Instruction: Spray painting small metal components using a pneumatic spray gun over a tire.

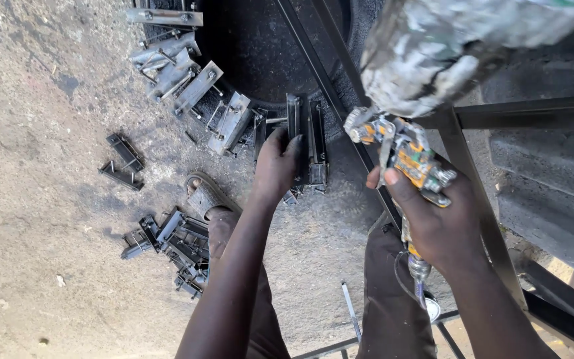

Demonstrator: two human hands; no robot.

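The left hand (277, 163) is gripping the dark metal bracket (307, 143) leaning against the black tyre (260, 53), fingers curled over its top edge. The right hand (433, 219) is closing around the spray gun (403, 156), forefinger lying by the trigger (its paint-crusted cup (446, 53) is looming close above). The nozzle is sitting near the left hand's fingers, so spray could coat them; the bracket could also tip onto the sandalled foot (204, 194) on the ground.

Bare ground (48, 119) left; metal brackets (194, 86), tyre (260, 46), frame bars (473, 199) crowding ahead.
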